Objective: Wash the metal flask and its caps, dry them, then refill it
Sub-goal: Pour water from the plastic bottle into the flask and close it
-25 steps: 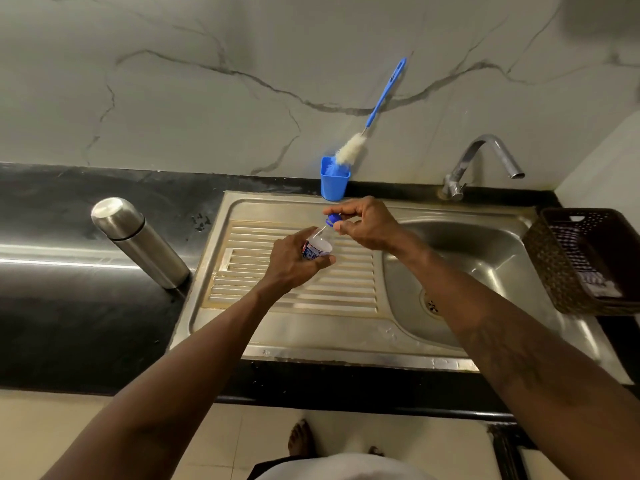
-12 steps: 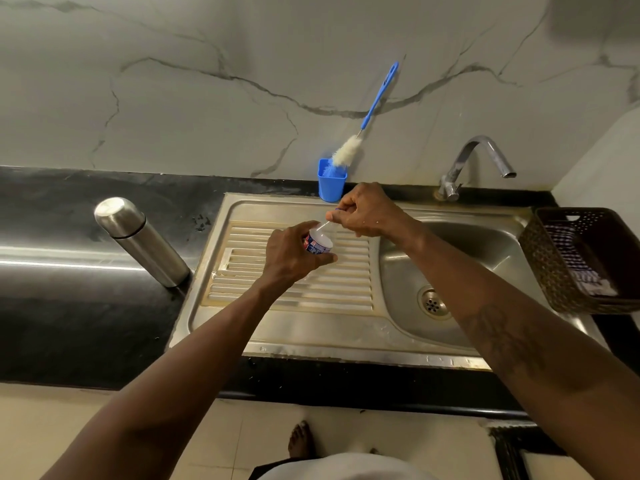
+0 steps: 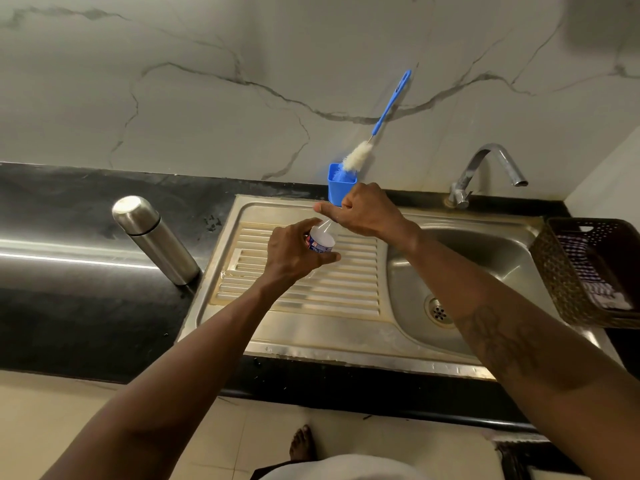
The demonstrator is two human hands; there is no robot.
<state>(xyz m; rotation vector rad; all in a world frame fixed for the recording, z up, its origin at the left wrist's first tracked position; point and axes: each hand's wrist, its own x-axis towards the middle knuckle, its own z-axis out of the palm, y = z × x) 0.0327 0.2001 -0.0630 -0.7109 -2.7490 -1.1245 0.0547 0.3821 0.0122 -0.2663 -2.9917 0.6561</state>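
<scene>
- The left hand (image 3: 294,256) grips a small white bottle (image 3: 320,241) with a blue label, held over the ribbed part of the sink (image 3: 311,336).
- The right hand (image 3: 363,211) is curled just beyond the bottle's tip; I cannot tell whether it holds anything.
- The metal flask (image 3: 156,239) stands capped on the black counter (image 3: 69,306), left of the sink.
- A brush (image 3: 356,157) leans in a blue cup (image 3: 341,188) at the far edge.

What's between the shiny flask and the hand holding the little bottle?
Head view: only bare black counter and the sink's ribbed draining board lie between flask and left hand.
</scene>
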